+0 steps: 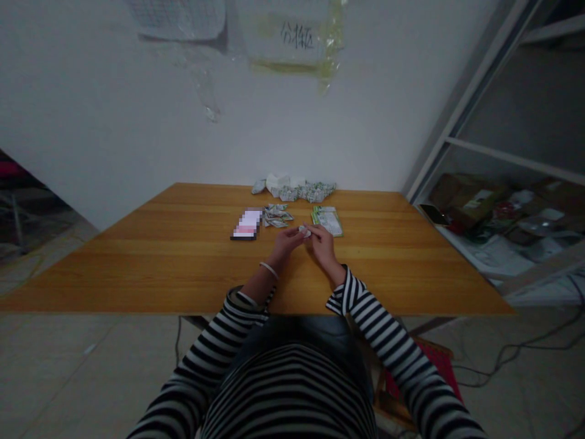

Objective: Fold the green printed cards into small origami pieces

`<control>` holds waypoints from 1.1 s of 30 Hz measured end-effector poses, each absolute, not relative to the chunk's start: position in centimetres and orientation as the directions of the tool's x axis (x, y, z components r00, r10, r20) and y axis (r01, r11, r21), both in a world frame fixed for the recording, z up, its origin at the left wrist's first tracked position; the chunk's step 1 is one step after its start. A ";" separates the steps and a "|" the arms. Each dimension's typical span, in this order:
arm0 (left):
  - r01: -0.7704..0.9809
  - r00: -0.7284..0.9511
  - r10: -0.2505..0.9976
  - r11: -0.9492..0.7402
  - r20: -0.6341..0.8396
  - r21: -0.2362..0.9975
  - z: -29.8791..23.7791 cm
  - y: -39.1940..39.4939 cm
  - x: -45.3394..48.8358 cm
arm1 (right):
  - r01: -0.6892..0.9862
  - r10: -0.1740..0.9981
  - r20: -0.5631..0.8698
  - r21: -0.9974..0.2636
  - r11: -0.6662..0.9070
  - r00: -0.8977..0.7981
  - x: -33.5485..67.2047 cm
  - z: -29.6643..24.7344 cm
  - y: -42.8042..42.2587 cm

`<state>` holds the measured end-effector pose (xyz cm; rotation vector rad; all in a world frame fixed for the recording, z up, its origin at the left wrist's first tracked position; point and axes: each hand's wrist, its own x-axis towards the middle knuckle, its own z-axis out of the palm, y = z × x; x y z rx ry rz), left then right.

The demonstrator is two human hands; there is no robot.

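Observation:
My left hand [287, 242] and my right hand [322, 242] meet over the middle of the wooden table, fingers closed from both sides on a small white piece [304, 231]. It looks like crumpled paper or a wrapper, mostly covered by my fingertips. Just behind my right hand lies a flat green-and-white packet [329, 221]. Beyond my left hand is a small heap of printed sachets [276, 214]. Left of that heap rests a phone [248, 224] with its screen lit and blurred out.
Along the wall, a row of crumpled white and green-patterned wrappers [297, 188] lines the back edge of the table [183, 268]. A dark phone [434, 214] lies past the right edge, by a shelf [516, 161] holding boxes. Below right is a red-seated stool [434, 366].

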<state>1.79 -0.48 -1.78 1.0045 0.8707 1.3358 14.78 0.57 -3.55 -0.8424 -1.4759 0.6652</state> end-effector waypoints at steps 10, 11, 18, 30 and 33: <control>-0.392 0.024 0.999 -0.017 0.029 0.920 -1.8 0.0 0.8 | -0.177 0.918 0.390 -0.910 0.374 -0.065 14.3 -3.3 0.9; -0.394 0.031 0.999 -0.018 0.033 0.919 -1.7 -0.1 0.9 | -0.208 0.930 0.363 -0.915 0.344 -0.055 14.3 -3.4 0.9; -0.390 0.104 0.991 -0.034 0.080 0.920 -1.3 -0.8 1.1 | -0.389 0.974 0.173 -0.915 0.103 -0.148 15.0 -2.9 0.1; -0.327 0.175 0.978 -0.053 0.115 0.944 -1.2 -0.8 1.7 | -0.483 0.981 0.079 -0.876 -0.017 -0.179 15.1 -2.9 0.3; -0.313 0.174 0.978 -0.057 0.116 0.948 -1.2 -0.9 1.7 | -0.479 0.979 0.084 -0.878 -0.017 -0.188 15.0 -2.7 0.1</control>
